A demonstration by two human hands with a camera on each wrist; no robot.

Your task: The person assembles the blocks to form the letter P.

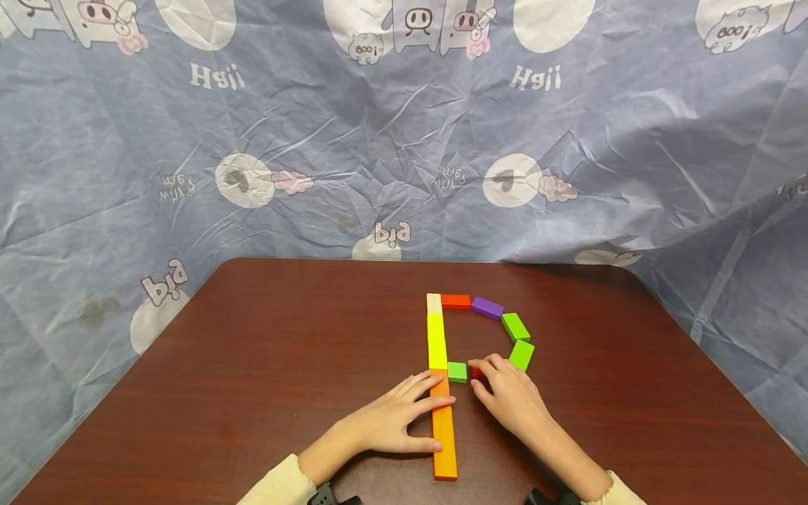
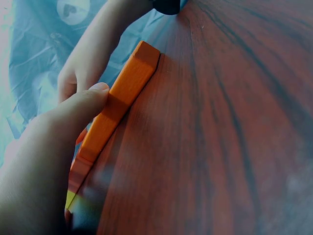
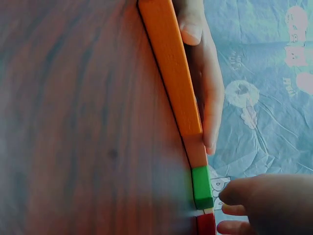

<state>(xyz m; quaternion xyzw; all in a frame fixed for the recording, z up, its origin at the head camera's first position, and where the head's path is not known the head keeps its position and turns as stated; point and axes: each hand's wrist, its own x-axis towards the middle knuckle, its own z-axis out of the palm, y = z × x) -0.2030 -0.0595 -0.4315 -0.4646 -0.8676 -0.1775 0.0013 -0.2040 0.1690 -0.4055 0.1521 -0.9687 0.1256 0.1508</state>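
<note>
In the head view, my left hand [image 1: 400, 414] rests with spread fingers on the orange blocks [image 1: 445, 449], which lie end to end in a straight line. Its thumb lies on the nearer orange block [image 2: 124, 88] in the left wrist view. My right hand [image 1: 513, 396] is over a red block [image 1: 476, 373], partly hidden beneath the fingers. In the right wrist view, the fingers touch or hover by that red block [image 3: 206, 224], and the thumb [image 3: 234, 192] is raised off it. A green block [image 1: 457, 372] sits between the red block and the straight line.
Beyond the orange blocks, the line continues with a yellow block [image 1: 437, 340] and a pale block [image 1: 434, 303]. An orange-red block [image 1: 456, 301], a purple block [image 1: 487, 308] and two green blocks [image 1: 515, 327] curve rightward. All lie on a brown table [image 1: 284, 330] before a patterned cloth [image 1: 353, 126].
</note>
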